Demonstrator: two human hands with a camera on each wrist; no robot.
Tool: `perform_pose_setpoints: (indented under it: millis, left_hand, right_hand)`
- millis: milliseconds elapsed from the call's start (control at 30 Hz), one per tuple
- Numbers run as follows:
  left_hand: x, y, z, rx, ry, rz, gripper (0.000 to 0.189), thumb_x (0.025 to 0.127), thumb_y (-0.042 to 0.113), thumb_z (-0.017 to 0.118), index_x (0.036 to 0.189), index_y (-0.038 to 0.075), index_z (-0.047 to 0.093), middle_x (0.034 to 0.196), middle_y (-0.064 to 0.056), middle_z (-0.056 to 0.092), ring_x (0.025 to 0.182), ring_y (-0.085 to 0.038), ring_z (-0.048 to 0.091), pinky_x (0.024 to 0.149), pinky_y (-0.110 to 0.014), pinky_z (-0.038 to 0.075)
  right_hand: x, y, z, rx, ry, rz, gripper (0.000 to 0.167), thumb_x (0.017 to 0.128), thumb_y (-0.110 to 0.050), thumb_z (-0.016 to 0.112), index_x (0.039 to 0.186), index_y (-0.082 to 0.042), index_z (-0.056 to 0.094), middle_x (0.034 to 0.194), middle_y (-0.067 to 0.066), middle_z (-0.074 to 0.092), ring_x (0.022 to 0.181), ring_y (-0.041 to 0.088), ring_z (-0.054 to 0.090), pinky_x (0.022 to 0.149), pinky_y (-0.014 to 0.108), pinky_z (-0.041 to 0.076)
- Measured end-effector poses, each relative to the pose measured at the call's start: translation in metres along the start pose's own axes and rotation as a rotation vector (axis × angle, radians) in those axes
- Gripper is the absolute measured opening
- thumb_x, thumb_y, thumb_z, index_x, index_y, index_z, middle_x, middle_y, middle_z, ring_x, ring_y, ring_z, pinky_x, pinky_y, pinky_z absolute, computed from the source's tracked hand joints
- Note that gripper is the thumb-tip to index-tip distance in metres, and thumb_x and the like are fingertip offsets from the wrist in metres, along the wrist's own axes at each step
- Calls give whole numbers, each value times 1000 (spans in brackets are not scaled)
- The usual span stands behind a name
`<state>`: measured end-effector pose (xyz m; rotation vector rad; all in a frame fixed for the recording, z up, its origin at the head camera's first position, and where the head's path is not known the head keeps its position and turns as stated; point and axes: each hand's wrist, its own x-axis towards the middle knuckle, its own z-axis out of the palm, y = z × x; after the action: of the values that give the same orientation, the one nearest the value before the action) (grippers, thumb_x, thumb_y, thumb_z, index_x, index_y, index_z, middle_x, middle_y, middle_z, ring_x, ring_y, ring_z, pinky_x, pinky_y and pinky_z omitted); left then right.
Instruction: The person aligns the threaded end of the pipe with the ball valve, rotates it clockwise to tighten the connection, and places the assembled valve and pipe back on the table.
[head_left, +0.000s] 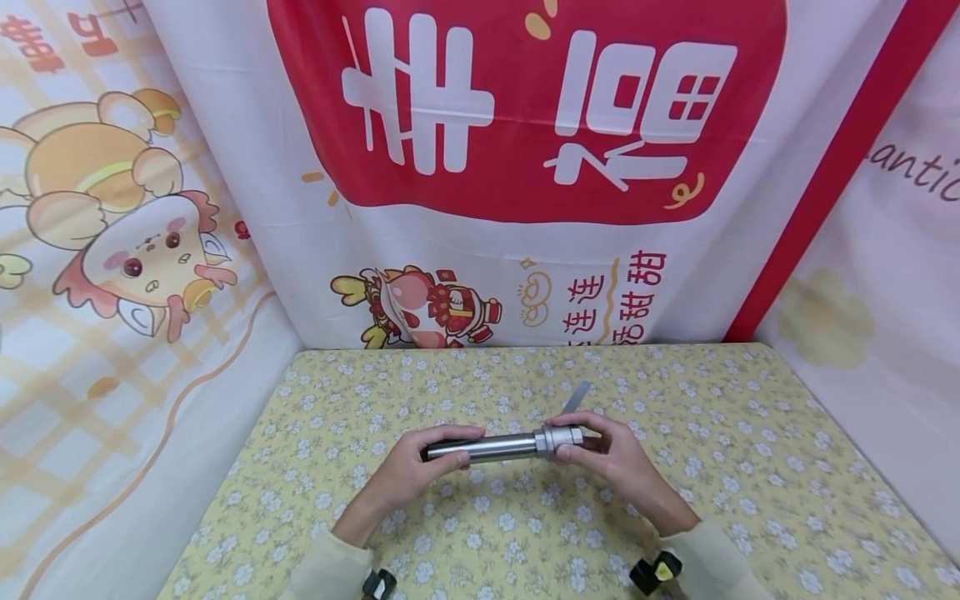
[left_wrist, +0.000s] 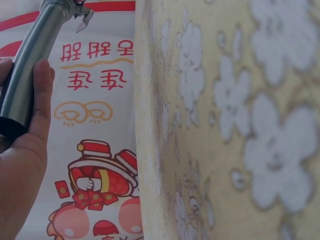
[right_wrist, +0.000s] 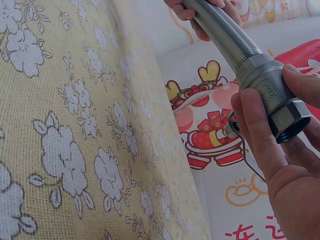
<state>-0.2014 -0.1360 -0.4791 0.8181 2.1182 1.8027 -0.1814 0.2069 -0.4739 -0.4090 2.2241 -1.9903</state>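
A shiny steel pipe point(head_left: 501, 447) joins a ball valve point(head_left: 558, 438), and the two lie nearly level over the table. My left hand point(head_left: 412, 462) grips the pipe's far left end between thumb and fingers. The dark open end of the pipe point(left_wrist: 22, 95) shows in the left wrist view. With fingers and thumb, my right hand point(head_left: 611, 454) holds the valve body. In the right wrist view, thread turns show where the pipe enters the valve point(right_wrist: 265, 82), and its hexagonal open end faces my palm. A flat lever handle point(head_left: 577, 397) sticks out from the valve's far side.
A yellow cloth with white flowers point(head_left: 480, 533) covers the table. Printed white sheets point(head_left: 450, 242) hang behind it and along both sides. Small dark devices point(head_left: 656, 573) are strapped at both wrists.
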Motion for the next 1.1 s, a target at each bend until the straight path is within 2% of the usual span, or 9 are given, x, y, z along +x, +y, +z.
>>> perform_pose_setpoints:
  millis: [167,367,433,600,933,1100]
  left_hand:
    - [0,1,1,5,6,3,37,108,16,71,145,19,73,151,-7,68,120,-42,73,95,-44,65]
    - [0,3,2,20,15,14,36,107,15,71,143,15,74,150,-6,69,120,-23,75,93,-36,65]
    - [0,4,2,25,19,14,35,107,15,72,142,17,74,150,-6,69,120,-20,75,92,-31,64]
    - [0,5,3,30,20,5,36,106,9,71,139,23,76,150,-6,69,121,-25,74,90,-28,63]
    - [0,4,2,21,4,-1,39,106,5,71,143,14,73,151,-7,68,120,-38,72,87,-28,63]
    - [0,3,2,22,2,-4,40,105,4,72,143,15,73,152,-5,68,121,-30,73,90,-29,63]
  right_hand:
    - [0,1,0,-5,4,1,41,102,-18,80,140,-9,70,149,23,63,109,26,78,95,49,65]
    - [1,1,1,-11,5,6,41,101,-20,81,139,-10,71,149,22,63,111,27,78,95,50,65]
    - [1,0,1,-12,6,7,40,101,-19,81,139,-10,71,149,22,62,111,27,78,96,51,64]
    - [1,0,0,-12,3,3,40,102,-19,80,140,-10,71,149,22,62,111,26,78,96,53,64]
    - [0,1,0,-13,2,6,41,102,-21,80,140,-11,70,149,22,62,111,26,78,97,54,63]
    - [0,0,0,-16,3,4,41,102,-20,81,140,-11,71,149,22,62,110,26,78,97,53,64]
